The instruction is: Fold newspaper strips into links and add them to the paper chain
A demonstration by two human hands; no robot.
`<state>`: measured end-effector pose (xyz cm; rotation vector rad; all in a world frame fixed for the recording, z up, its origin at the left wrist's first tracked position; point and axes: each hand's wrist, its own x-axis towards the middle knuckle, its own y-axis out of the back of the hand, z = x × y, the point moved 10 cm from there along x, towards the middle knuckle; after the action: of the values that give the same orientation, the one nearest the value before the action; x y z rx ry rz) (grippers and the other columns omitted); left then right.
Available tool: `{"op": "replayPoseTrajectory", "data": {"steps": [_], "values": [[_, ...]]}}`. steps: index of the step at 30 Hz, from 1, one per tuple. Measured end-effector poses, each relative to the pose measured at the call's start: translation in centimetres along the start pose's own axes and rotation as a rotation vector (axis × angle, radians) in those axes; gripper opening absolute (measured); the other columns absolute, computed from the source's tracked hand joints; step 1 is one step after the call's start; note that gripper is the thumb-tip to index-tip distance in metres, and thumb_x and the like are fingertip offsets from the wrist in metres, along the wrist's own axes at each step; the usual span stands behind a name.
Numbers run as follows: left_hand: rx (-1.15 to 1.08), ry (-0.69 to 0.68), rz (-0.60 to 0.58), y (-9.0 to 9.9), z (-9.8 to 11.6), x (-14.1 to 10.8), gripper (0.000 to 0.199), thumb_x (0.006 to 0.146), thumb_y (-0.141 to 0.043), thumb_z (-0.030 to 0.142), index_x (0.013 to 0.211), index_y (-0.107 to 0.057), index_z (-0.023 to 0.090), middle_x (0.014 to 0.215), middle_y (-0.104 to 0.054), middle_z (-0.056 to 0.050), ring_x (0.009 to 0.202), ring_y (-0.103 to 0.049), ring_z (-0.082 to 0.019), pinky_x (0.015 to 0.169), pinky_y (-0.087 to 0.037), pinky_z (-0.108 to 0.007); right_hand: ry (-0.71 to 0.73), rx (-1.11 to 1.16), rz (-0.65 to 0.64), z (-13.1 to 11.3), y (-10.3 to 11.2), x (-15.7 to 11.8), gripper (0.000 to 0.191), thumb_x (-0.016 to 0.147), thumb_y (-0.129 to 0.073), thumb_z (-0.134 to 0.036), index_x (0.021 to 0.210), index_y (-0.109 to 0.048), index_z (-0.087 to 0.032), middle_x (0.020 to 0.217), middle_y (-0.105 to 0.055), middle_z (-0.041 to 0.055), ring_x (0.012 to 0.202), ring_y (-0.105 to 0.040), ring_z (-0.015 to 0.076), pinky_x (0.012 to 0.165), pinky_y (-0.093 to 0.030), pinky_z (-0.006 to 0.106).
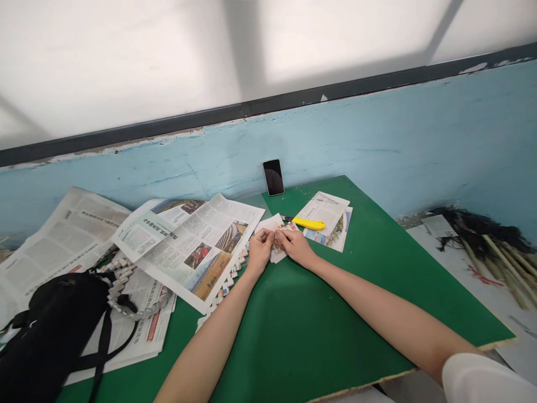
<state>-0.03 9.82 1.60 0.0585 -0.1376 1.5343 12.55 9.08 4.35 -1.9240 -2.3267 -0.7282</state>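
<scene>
A white sleeve is nearest, to the right of the yellow knife. Left of the knife, left hand and right hand meet, fingertips pinching small paper between them; its visible corner points away from the camera, its long axis hidden by fingers.
</scene>
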Motion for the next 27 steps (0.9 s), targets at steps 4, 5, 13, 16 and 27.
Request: {"op": "replayPoseTrajectory", "data": {"steps": [4, 5, 13, 16, 27], "values": [[-0.004, 0.006, -0.011, -0.3, 0.0, -0.1, 0.036, 0.081, -0.074, 0.051, 0.086, -0.069, 0.016, 0.068, -0.068, -0.003, 0.06, -0.06, -0.015, 0.059, -0.046, -0.027, -0.015, 0.023, 0.015, 0.2, 0.1, -0.1, 0.054, 0.101, -0.043, -0.056, 0.06, -0.052, -0.021, 0.054, -0.053, -0.0004, 0.052, -0.047, 0.0153, 0.054, -0.035, 0.03], [-0.008, 0.009, -0.012, -0.3, 0.0, -0.1, 0.036, 0.081, -0.074, 0.051, 0.089, -0.069, 0.016, 0.069, -0.069, -0.003, 0.061, -0.061, -0.015, 0.059, -0.046, -0.027, -0.022, 0.034, 0.022, 0.3, 0.2, 0.0, 0.055, 0.101, -0.043, -0.057, 0.06, -0.052, -0.021, 0.054, -0.054, -0.0002, 0.052, -0.048, 0.0156, 0.054, -0.036, 0.03], [-0.019, 0.013, -0.015, -0.4, 0.1, -0.1, 0.035, 0.079, -0.077, 0.05, 0.086, -0.069, 0.017, 0.069, -0.07, -0.003, 0.061, -0.063, -0.016, 0.059, -0.047, -0.027, -0.044, 0.063, 0.006, 0.4, 0.0, 0.0, 0.056, 0.099, -0.044, -0.059, 0.058, -0.053, -0.022, 0.054, -0.057, 0.0004, 0.052, -0.05, 0.0163, 0.054, -0.038, 0.03], [-0.023, 0.015, -0.028, -0.5, -0.1, -0.1, 0.036, 0.081, -0.074, 0.051, 0.085, -0.066, 0.017, 0.066, -0.068, -0.003, 0.058, -0.062, -0.016, 0.058, -0.047, -0.027, -0.043, 0.059, 0.009, 0.3, 0.0, 0.0, 0.056, 0.099, -0.044, -0.059, 0.058, -0.054, -0.022, 0.054, -0.058, 0.0006, 0.052, -0.051, 0.0164, 0.055, -0.038, 0.031], [-0.016, -0.033, -0.067, -1.3, 1.0, -0.2, 0.042, 0.079, -0.078, 0.048, 0.104, -0.066, 0.017, 0.081, -0.069, -0.004, 0.07, -0.062, -0.015, 0.064, -0.047, -0.025, -0.106, 0.127, 0.105, 1.7, 0.9, 0.1, 0.057, 0.097, -0.047, -0.063, 0.058, -0.048, -0.022, 0.052, -0.05, -0.0005, 0.052, -0.045, 0.0161, 0.053, -0.034, 0.03]]}}
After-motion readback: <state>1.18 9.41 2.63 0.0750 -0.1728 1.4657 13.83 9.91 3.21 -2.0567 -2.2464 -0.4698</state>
